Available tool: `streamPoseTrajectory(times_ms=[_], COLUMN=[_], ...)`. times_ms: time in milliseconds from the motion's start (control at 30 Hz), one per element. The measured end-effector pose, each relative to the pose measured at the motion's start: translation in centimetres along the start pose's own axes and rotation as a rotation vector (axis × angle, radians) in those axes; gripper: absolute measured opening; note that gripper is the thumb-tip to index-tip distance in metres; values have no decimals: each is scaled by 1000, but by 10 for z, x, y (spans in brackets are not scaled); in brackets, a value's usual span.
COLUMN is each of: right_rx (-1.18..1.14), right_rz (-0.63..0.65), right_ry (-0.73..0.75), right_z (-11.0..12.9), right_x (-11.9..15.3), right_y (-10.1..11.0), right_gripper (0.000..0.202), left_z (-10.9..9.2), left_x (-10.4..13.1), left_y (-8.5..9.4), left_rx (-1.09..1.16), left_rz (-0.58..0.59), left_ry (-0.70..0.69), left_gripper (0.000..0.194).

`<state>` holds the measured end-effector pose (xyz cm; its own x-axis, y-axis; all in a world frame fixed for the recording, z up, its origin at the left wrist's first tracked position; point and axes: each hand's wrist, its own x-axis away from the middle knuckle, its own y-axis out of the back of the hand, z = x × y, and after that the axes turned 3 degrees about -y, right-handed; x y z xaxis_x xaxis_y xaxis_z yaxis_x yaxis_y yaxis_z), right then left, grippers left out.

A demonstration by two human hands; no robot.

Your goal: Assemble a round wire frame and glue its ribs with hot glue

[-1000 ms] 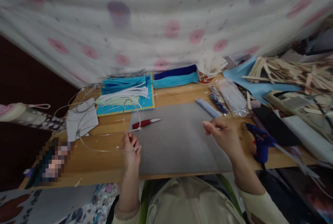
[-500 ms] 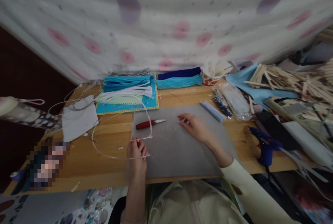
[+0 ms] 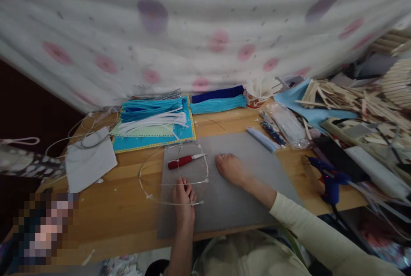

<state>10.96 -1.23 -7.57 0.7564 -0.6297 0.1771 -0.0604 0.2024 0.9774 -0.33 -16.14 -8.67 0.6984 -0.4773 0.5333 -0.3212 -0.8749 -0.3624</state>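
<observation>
My left hand (image 3: 184,199) is closed on a thin whitish wire frame (image 3: 207,167), a rounded outline with a straight bar across it and small knots at the joints. The frame hovers over the grey mat (image 3: 247,207) and the wood to its left. Through its outline shows a knife (image 3: 181,162) with a red handle and a short pale blade, lying on the mat. My right hand (image 3: 231,170) rests on the mat just right of the frame, its fingers curled in; whatever they hold, if anything, is hidden.
White and blue pipe cleaners (image 3: 150,111) lie on a blue sheet (image 3: 144,142) at the back. On the right are a blue glue gun (image 3: 330,179), a plastic packet (image 3: 285,124) and wooden sticks (image 3: 340,98). A paper cup (image 3: 256,98) stands by the curtain. White paper (image 3: 91,158) lies left.
My left hand has moved right with the wire frame, which has turned and now lies over the knife. My right hand has come down and curled its fingers. The view has shifted slightly.
</observation>
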Motion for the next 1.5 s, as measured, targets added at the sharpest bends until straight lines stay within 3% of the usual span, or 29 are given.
streamPoseTrajectory(times_ms=[167, 433, 533, 633, 700, 867, 1000, 1167, 1267, 1400, 1500], right_rx=[-106, -167, -177, -207, -294, -626, -598, -574, -695, -860, -1201], right_rz=[-97, -149, -180, -241, -336, -489, -428, -450, -518, -703, -639], right_ry=[-80, -156, -168, -199, -204, -220, -326, -159, -119, -18, -126], right_z=[-16, -18, -46, -88, -114, -146, -142, -122, -99, -73, -61], right_x=[-14, -33, -20, 5, 24, 64, 77, 89, 97, 102, 107], right_y=[15, 13, 38, 67, 79, 68, 54, 55, 50, 37, 37], right_gripper=[28, 15, 17, 18, 25, 45, 48, 26, 39, 25, 27], left_z=[-1, 4, 3, 1, 1, 0, -5, -14, -11, 3, 13], left_x=[-3, -4, -4, -3, -2, 6, 14, 26, 36, 51, 61], left_y=[0, 3, 2, -1, -4, -13, -26, -42, -51, -65, -73], left_rx=[14, -8, -18, -23, -30, -74, -103, -106, -122, -165, -201], left_rz=[-32, -35, 1, 12, 20, 31, 35, 68, 110, 180, 247], left_ry=[7, 7, -1, -10, -15, -66, -110, -167, -168, -52, 27], left_gripper=[50, 55, 54, 54, 55, 57, 61, 59, 57, 51, 45])
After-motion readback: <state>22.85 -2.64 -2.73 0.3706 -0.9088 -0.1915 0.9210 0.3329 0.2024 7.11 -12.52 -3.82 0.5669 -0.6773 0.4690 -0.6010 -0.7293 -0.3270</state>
